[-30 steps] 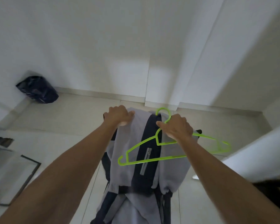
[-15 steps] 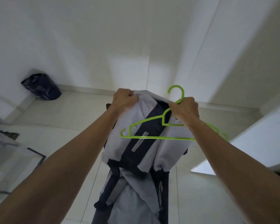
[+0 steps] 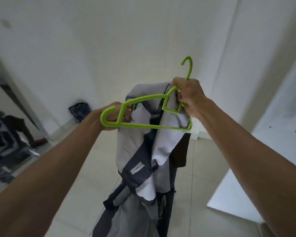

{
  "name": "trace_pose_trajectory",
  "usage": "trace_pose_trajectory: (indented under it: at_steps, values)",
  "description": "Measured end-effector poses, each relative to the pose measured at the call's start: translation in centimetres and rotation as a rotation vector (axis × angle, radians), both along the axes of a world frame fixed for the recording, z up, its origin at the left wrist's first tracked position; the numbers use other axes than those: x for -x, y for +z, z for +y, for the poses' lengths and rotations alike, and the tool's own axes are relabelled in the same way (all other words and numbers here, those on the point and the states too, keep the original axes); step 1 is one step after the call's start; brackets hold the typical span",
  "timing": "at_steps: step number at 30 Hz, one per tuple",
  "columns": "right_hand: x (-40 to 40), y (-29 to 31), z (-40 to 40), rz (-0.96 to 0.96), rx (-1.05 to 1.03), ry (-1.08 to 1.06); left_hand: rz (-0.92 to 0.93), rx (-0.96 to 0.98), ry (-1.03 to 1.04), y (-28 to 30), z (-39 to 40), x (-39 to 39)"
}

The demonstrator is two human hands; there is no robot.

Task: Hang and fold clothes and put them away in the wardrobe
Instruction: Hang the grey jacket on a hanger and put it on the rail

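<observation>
Green hanger [image 3: 143, 126]: right hand [image 3: 189, 96] is gripping its neck together with grey-and-navy garment [image 3: 143, 161]; left hand [image 3: 112, 118] is pinching fabric behind hanger's left end.

Head view: worn on the person's head, looking forward and down over both outstretched arms, close in.
Faces: white wall [image 3: 109, 40] and tiled floor [image 3: 85, 168].
</observation>
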State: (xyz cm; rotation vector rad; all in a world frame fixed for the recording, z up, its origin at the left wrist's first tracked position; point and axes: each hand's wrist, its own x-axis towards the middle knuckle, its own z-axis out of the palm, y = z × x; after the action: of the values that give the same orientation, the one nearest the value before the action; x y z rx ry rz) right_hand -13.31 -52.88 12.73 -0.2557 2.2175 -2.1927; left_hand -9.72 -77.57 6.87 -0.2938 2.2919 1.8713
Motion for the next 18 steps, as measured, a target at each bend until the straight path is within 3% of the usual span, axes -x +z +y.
trace_pose_trajectory:
  at_steps: [2,4,9,12,18]
  values:
    - [-1.5,1.7,-0.2,0.009,0.088,0.072,-0.044,-0.250,-0.041,-0.1,0.5,-1.7]
    - [-2.7,3.0,-0.5,0.030,0.163,0.141,-0.091,-0.341,-0.105,-0.1,1.1,-3.2]
    - [-3.7,5.0,-1.9,0.036,0.280,0.275,-0.203,-0.080,-0.199,-1.7,0.0,-3.8]
    - [-4.5,6.2,-3.6,0.054,0.227,0.287,-0.185,0.091,-0.184,-2.8,-1.4,-3.4]
    - [-5.9,7.4,-5.3,0.089,0.091,0.342,-0.004,-0.107,0.015,-2.4,-3.5,-0.8]
